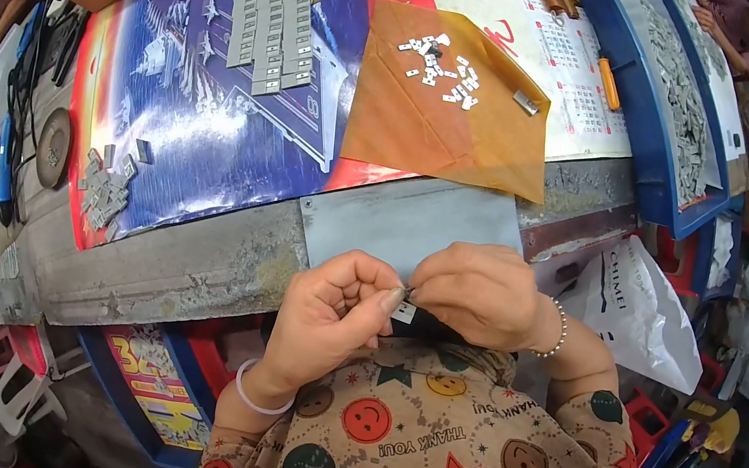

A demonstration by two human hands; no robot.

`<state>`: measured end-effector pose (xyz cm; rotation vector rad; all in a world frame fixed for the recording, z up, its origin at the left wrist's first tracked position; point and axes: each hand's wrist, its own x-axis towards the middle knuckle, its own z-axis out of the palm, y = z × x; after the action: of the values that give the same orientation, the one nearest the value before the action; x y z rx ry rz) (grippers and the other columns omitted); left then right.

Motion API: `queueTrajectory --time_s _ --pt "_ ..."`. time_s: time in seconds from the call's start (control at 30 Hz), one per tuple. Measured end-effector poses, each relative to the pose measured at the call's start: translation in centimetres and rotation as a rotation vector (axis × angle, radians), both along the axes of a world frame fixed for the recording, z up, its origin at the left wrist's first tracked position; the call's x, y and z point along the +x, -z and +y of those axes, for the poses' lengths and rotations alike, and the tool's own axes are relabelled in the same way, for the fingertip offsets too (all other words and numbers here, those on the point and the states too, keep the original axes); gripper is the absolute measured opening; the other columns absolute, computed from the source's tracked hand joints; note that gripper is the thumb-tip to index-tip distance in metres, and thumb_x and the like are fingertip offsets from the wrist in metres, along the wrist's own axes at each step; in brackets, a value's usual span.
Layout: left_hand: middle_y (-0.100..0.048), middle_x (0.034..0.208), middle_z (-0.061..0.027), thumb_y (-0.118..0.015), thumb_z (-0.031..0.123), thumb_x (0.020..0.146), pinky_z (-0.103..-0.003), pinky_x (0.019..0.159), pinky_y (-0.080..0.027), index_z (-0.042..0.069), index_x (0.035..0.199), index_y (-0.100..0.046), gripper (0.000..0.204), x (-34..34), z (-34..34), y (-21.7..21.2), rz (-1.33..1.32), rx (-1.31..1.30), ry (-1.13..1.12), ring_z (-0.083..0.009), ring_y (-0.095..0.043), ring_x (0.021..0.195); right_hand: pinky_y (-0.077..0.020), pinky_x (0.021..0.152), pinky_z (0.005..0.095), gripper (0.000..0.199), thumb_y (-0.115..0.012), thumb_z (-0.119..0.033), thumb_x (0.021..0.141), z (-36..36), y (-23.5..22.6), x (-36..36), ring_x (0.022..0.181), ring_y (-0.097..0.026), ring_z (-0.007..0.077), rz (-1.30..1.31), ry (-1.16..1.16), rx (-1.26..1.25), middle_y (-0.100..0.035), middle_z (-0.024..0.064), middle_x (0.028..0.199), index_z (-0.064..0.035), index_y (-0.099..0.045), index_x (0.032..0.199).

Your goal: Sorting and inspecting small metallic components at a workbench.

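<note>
Both hands' fingers [388, 300] pinch a small black part [424, 324], long axis left-right

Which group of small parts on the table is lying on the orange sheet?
The scattered small white pieces lie on the orange sheet. The grey rows and the loose grey pile lie on the blue poster instead.

Hands [412, 304] met at 6 o'clock below sheet [410, 225]; small labels [440, 70] on film [450, 99] at 12; stacked pieces [105, 186] at 9; tray [650, 131] at 2.
</note>
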<state>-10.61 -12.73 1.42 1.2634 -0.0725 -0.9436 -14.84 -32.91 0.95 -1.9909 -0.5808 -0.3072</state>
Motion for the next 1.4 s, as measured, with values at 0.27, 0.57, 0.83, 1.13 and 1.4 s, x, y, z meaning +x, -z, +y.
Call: queueTrajectory --time_s 0.27,0.57,0.83,1.13,1.4 --pt "-0.059 0.071 0.0003 -0.059 0.009 0.091 -0.015 0.051 -0.043 -0.001 0.096 -0.058 0.01 0.4 0.3 0.4 0.049 -0.035 -0.064 -0.0022 -0.054 0.06 -0.0516 0.063 0.0208 0.013 -0.057 -0.007 0.092 0.1 -1.1 -0.2 0.071 -0.061 0.0089 0.946 0.086 0.585 -0.064 0.0089 0.092 0.0025 -0.056 0.1" --pt "-0.061 0.069 0.0011 -0.061 0.007 0.09 -0.017 0.051 -0.043 -0.001 0.095 -0.06 0.01 -1.4 -0.2 0.8 -0.225 0.054 -0.122 -0.0024 -0.054 0.058 -0.0493 0.061 0.0201 0.008 -0.059 -0.003 0.089 1.3 -0.5 -0.4 0.067 -0.056 0.0063 0.81 0.047 0.452 -0.059 0.0045 0.087 0.0014 -0.055 0.094" --pt "-0.062 0.07 0.0001 -0.061 0.006 0.09 -0.017 0.051 -0.044 -0.002 0.097 -0.061 0.011 -1.5 0.5 0.8 -0.197 0.053 -0.142 -0.0024 -0.055 0.059 -0.0462 0.057 0.0203 0.008 -0.057 -0.001 0.088 1.4 -1.8 -0.4 0.063 -0.056 0.0085 0.812 0.184 0.782 -0.062 0.0152 0.091 0.001 -0.049 0.089" --pt "-0.062 0.07 -0.0002 -0.061 0.006 0.09 -0.017 0.053 -0.046 -0.002 0.101 -0.062 0.014 -1.3 0.5 0.8 -0.217 0.049 -0.099 -0.0031 -0.056 0.061 -0.0457 0.059 0.0194 0.009 -0.059 -0.005 0.09 1.0 -1.8 -0.3 0.068 -0.055 0.0069 0.886 0.055 0.501 -0.059 0.0077 0.09 0.0035 -0.058 0.093" --pt "-0.062 0.068 0.0 -0.062 0.008 0.089 -0.018 0.053 -0.046 -0.001 0.097 -0.063 0.013 -1.4 0.1 0.8 -0.231 0.119 -0.082 -0.0031 -0.056 0.059 -0.0476 0.067 0.0203 0.022 -0.058 -0.002 0.09 0.9 -1.3 -0.7 0.083 -0.056 0.0066 0.814 0.058 0.419 -0.057 0.0061 0.095 0.0016 -0.048 0.109"
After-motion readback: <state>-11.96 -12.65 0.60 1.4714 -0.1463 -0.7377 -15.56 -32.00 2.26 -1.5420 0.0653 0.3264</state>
